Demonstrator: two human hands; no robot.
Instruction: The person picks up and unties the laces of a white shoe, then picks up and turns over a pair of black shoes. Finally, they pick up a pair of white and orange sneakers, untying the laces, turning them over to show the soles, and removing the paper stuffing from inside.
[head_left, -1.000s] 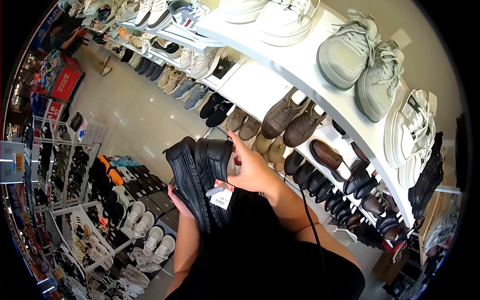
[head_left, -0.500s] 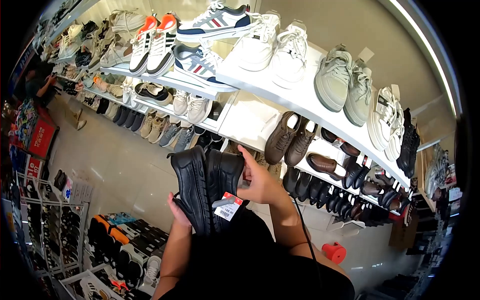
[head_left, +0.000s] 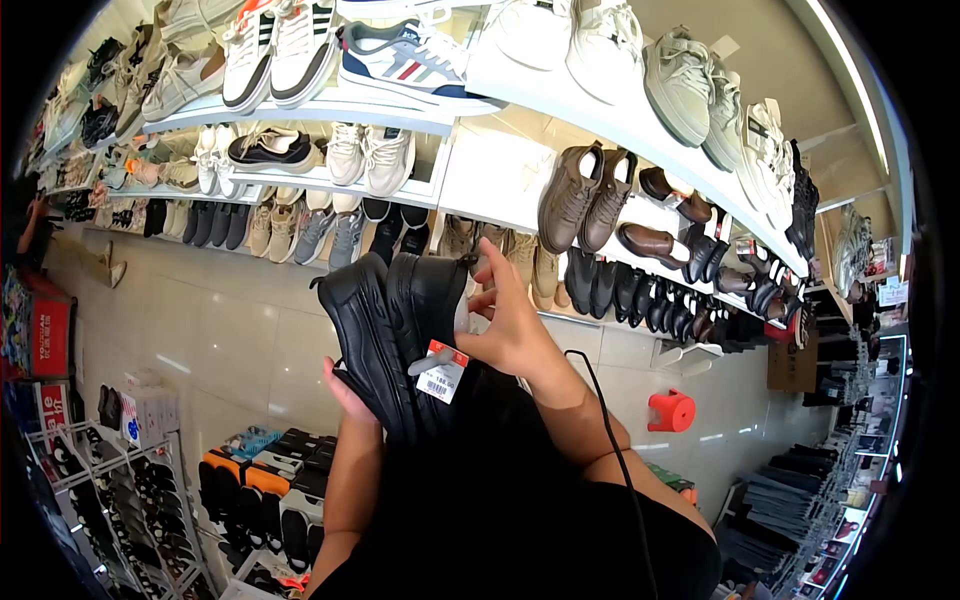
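Note:
A pair of black leather shoes is held up in front of my chest, side by side with the soles turned toward each other. My left hand (head_left: 350,392) grips the left shoe (head_left: 362,325) from its outer side, with most of the fingers hidden behind it. Around the opening of the right shoe (head_left: 424,290) curls my right hand (head_left: 503,315), its thumb near the lower edge and its fingertips at the heel end. From the shoes hangs a white and red price tag (head_left: 440,372) with a small grey piece beside it.
Ahead, white shelves (head_left: 400,118) carry many sneakers, with brown leather shoes (head_left: 585,200) to the right. A red stool (head_left: 671,410) stands on the tiled floor (head_left: 240,330). At lower left are a wire rack (head_left: 120,480) and stacked shoes (head_left: 265,480). A person (head_left: 30,220) is at far left.
My view has turned and shifted closer to the shelves, so the shelf shoes sit higher and more clothing shows at right. Both hands still hold the black shoes, with the right fingers slightly more spread.

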